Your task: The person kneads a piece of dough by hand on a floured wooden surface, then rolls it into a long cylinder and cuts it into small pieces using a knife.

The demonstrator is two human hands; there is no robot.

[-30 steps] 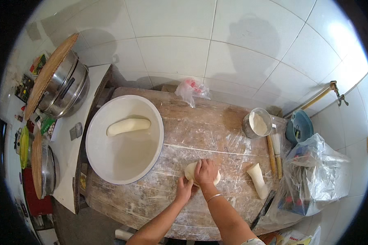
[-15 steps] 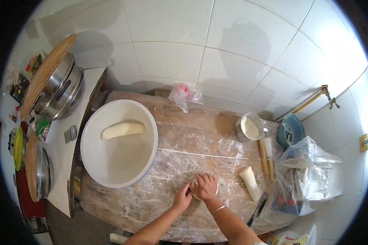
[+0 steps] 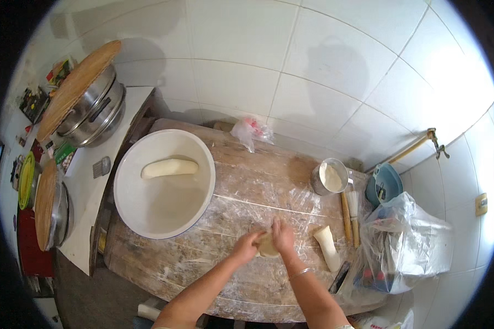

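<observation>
A small lump of dough sits on the floured wooden board, between my two hands. My left hand grips its left side with curved fingers. Along the right side, my right hand presses with its fingers held together, a bracelet on that wrist. To the right lies a short dough roll, with a dark-handled knife just below it. Another dough log rests inside the large white basin at left.
A metal cup of flour, a rolling pin and a brush lie at right. Beyond them are a blue basket and a plastic-covered box. Steamer pots stand on the left counter; a plastic bag lies by the wall.
My hands have spread from overlapping on the dough to either side of it, so more of the lump shows. The whole view has shifted slightly.
</observation>
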